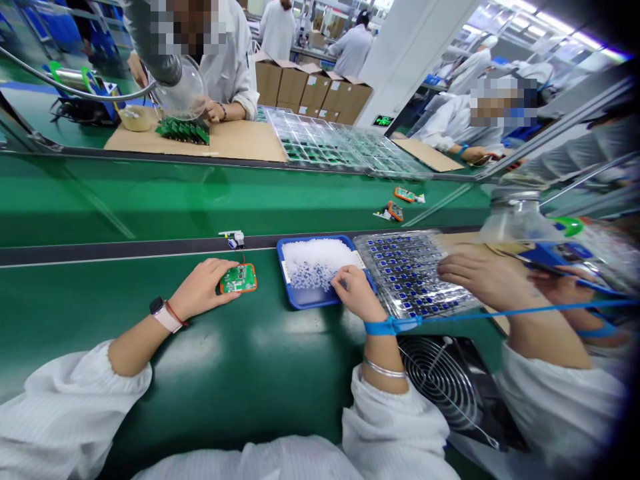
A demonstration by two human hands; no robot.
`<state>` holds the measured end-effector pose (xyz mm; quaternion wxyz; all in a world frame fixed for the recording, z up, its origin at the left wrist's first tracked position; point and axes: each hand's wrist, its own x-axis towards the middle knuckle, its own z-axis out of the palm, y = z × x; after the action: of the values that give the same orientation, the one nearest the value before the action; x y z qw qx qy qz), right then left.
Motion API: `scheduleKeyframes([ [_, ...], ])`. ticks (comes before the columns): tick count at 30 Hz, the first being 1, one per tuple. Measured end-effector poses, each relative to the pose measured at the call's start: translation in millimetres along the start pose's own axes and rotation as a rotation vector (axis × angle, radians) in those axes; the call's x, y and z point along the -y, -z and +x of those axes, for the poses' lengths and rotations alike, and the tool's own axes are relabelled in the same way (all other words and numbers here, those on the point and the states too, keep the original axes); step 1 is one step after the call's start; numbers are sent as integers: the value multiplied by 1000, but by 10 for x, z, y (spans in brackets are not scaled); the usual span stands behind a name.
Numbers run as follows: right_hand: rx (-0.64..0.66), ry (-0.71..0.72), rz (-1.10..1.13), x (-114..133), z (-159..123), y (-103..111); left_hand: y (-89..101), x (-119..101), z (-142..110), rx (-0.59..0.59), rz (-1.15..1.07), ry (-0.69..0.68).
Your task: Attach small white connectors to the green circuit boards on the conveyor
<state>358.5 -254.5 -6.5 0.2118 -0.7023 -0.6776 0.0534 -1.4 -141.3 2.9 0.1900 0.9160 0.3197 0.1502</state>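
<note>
My left hand [203, 291], with a watch at its wrist, grips a green circuit board [239, 279] in an orange frame by its left edge. The board lies low over the green bench, and a wire runs from it to a small white part [236, 239] at the bench's far edge. My right hand [356, 291], wearing a blue wrist strap, has its fingertips pinched over the right side of a shallow blue tray [300, 305]. Small white pieces [317, 257] fill the tray's far part and thin out toward me. Whatever the pinched fingers hold is too small to make out.
A clear blister tray [410, 270] with rows of dark blue parts adjoins the blue tray; a co-worker's hand [475, 277] reaches over it. A black fan [450, 380] stands right of my forearm. Two orange-framed boards [395, 211] lie on the green conveyor [200, 200]. Another person works opposite.
</note>
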Motion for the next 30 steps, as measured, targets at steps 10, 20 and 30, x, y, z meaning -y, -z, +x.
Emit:
scheduleKeyframes([
  [10,-42,19,-104,-17,-1,-45,26,-38,-139,16,-38,-23],
  [20,-147,60,132,417,49,93,0,-176,-323,-12,-113,19],
  [30,54,205,733,1730,267,-732,-66,-278,-65,-225,-429,124],
])
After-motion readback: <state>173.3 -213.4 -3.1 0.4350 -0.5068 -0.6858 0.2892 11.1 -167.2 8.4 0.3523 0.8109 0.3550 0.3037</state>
